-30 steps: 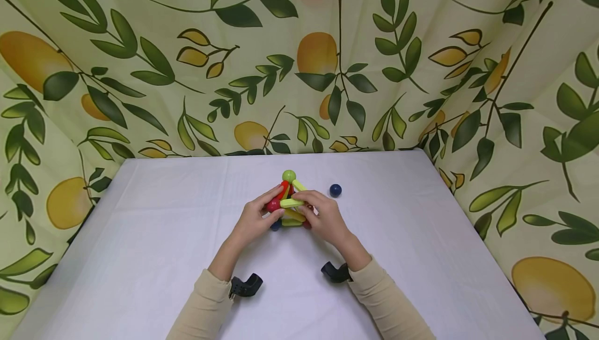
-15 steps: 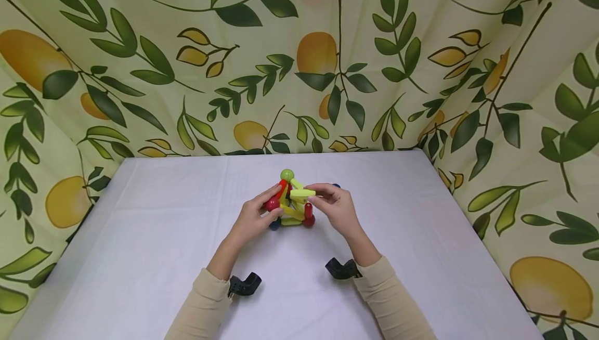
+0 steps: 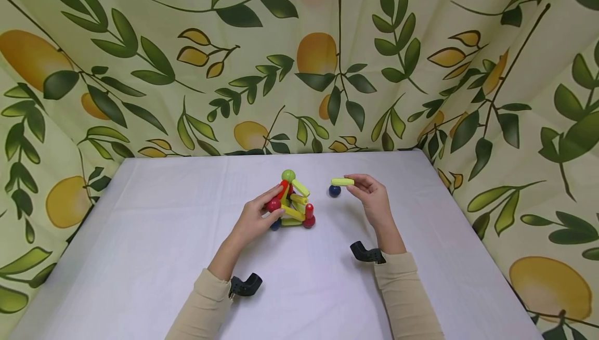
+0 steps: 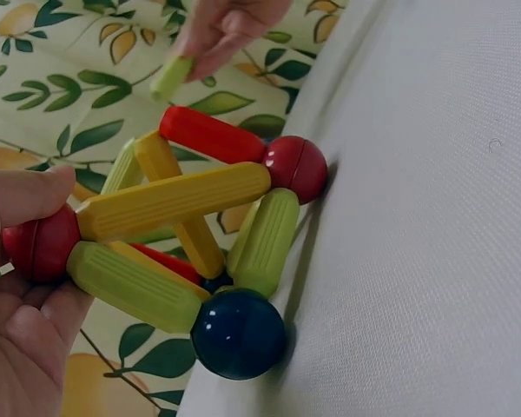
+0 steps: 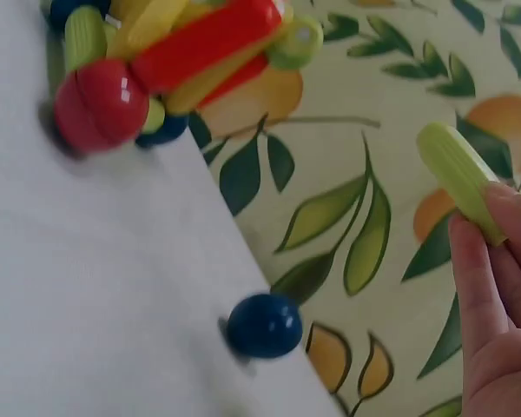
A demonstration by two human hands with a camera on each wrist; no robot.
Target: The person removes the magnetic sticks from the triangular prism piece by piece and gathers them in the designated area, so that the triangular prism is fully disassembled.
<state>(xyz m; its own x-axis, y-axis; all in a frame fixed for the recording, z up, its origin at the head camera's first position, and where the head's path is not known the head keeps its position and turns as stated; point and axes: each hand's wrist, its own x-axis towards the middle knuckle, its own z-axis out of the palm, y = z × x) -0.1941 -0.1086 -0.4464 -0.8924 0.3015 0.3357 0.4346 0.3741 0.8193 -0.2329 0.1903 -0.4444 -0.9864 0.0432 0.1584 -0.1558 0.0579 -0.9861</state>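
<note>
A structure of coloured rods and balls stands on the white table, with a green ball (image 3: 288, 175) at its top back. My left hand (image 3: 255, 219) grips a red ball (image 4: 42, 245) at its left side, thumb on top and fingers beneath. A yellow rod (image 4: 174, 201) and a light green rod (image 4: 139, 287) run from that ball. At the lower right corner, a red rod (image 3: 309, 210) stands up from another red ball (image 3: 309, 222). My right hand (image 3: 373, 199) pinches a light green rod (image 5: 460, 178) by one end, away from the structure and above a loose blue ball (image 5: 265, 326).
The loose blue ball rests on the table to the right of the structure. A white cloth covers the table (image 3: 164, 257). Leaf-and-fruit patterned fabric (image 3: 262, 69) hangs behind it and at both sides. Each wrist carries a black camera mount (image 3: 246, 285).
My right hand has pulled the light green rod off the structure and carried it right, over by the loose blue ball. The left hand keeps its grip on the red ball.
</note>
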